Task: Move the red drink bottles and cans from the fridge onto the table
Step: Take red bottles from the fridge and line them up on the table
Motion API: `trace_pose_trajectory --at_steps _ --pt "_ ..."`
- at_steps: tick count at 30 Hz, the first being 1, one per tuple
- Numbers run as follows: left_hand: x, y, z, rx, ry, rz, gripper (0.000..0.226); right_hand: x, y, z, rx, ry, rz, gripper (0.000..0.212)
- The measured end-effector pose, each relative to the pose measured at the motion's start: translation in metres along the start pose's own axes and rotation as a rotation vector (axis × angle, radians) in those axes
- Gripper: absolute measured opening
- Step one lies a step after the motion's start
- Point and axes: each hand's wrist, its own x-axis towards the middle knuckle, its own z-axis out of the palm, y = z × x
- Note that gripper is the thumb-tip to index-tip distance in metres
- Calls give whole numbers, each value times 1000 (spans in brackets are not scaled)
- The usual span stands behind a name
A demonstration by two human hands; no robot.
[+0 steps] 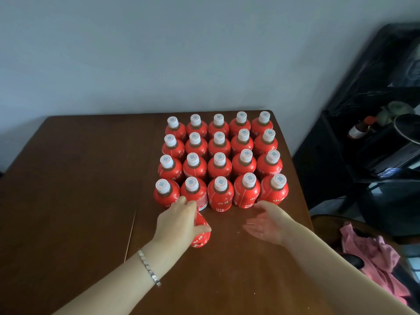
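Observation:
Several red drink bottles (221,164) with white caps stand upright in a tidy block of rows on the right half of the brown wooden table (68,178). My left hand (179,221) grips one more red bottle (201,235) from above, just in front of the nearest row at its left end; the hand hides its cap. My right hand (268,223) is open with the palm turned up and inward, holding nothing, just in front of the right end of the nearest row. The fridge is out of view.
A grey wall rises behind the table. To the right stands a dark shelf unit (363,144) with a small bottle and other items. A pink cloth (372,258) lies on a dark chair by the table's right edge.

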Motion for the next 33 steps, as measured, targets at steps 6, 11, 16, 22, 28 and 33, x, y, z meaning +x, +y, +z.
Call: trace_pose_trajectory --at_steps 6,11,16,22,28,33 --pt "-1 -46 3 -67 -5 -209 48 -9 21 22 -279 -3 -55 26" --pt "-4 -62 19 -242 172 -210 62 -11 38 38 -389 -15 -63 11" --pt "-13 -77 36 -643 167 -508 87 -11 51 46 -427 1 -79 13" --pt "-13 -76 42 -834 119 -475 60 -10 60 42 -476 36 -70 11" --pt "-12 -76 45 -818 47 -491 71 -20 64 40 -538 23 -107 6" --pt "-7 -69 45 -799 -4 -557 79 -23 65 43 -593 0 -139 14"
